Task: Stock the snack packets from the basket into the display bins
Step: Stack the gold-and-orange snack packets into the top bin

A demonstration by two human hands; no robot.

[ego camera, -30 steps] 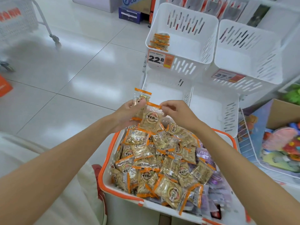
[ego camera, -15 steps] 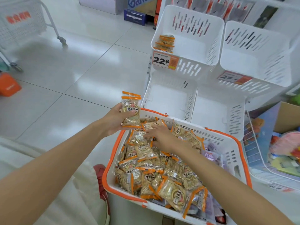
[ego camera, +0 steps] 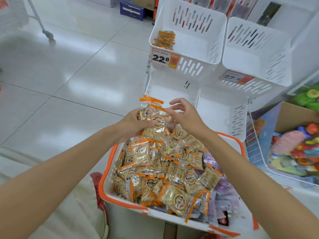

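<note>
The left hand [ego camera: 133,125] grips a stack of snack packets [ego camera: 155,125] above the basket [ego camera: 109,180], at its far rim. The right hand [ego camera: 186,118], fingers curled, meets the stack's right edge; whether it pinches the stack is unclear.

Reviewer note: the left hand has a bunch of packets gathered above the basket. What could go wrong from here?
1. The left hand grips several glossy orange-trimmed packets in a loose stack near the basket's far rim. One could slip out onto the floor.
2. Purple packets lie mixed in the basket, so one might get stocked by mistake in the 22.8-tagged bin.
</note>
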